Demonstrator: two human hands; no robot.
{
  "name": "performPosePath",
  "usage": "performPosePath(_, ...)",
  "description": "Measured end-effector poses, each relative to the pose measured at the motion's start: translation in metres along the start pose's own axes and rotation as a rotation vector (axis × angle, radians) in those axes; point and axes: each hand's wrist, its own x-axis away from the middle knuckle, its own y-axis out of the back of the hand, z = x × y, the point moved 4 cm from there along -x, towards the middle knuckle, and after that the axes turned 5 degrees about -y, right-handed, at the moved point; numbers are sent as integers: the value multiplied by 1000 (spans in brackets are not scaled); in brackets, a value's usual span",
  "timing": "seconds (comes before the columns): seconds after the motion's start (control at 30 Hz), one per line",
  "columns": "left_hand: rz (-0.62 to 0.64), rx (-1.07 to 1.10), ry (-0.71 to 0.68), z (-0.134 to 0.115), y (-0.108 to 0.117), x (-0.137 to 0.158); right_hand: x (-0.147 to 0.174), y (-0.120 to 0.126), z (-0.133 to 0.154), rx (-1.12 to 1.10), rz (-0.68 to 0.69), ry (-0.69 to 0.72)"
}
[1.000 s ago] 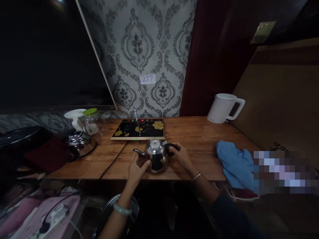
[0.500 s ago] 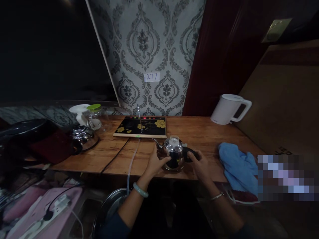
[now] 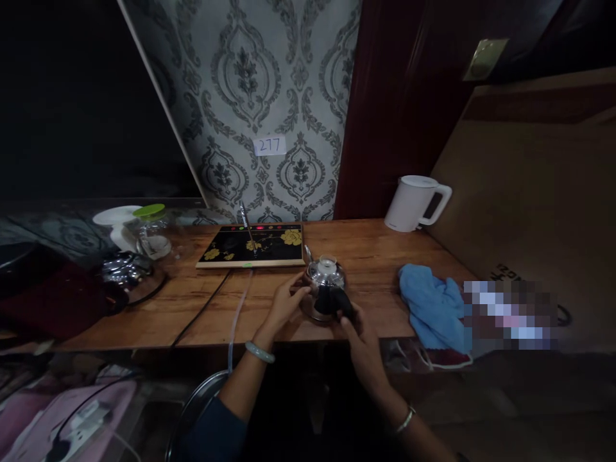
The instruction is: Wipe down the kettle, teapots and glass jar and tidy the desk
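Observation:
A shiny steel teapot (image 3: 320, 282) with a clear knob on its lid stands on the wooden tabletop in front of me. My right hand (image 3: 362, 340) grips its black handle, which points toward me and to the right. Against the pot's left side rest the curved fingers and thumb of my left hand (image 3: 285, 305); some fingertips are hidden behind the pot. The spout points away, toward the black tea stove (image 3: 226, 247) with gold flowers, whose thin metal water tap (image 3: 248, 228) rises from its top.
A white electric kettle (image 3: 411, 202) and a blue cloth (image 3: 428, 301) are on the right. To the left stand another steel pot (image 3: 132, 273), a glass jug with a green lid (image 3: 150, 212) and a dark red appliance (image 3: 48, 295). A clear hose (image 3: 235, 321) runs down toward a metal basin (image 3: 192, 410).
The teapot has been turned on the table: its spout swung from the left to the far side, its handle toward me. Both hands moved with it. The camera view shifted right.

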Motion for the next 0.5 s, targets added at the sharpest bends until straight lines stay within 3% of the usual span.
performPosePath(0.37, -28, 31, -1, -2, 5, -1, 24, -61, -12, -32, 228, 46)
performPosePath(0.43, -52, -6, -11, -6, 7, 4, 17, -60, -12, -35, 320, 66)
performPosePath(0.5, -90, -46, -38, -13, 9, 12, 2, -40, -10, 18, 391, 99)
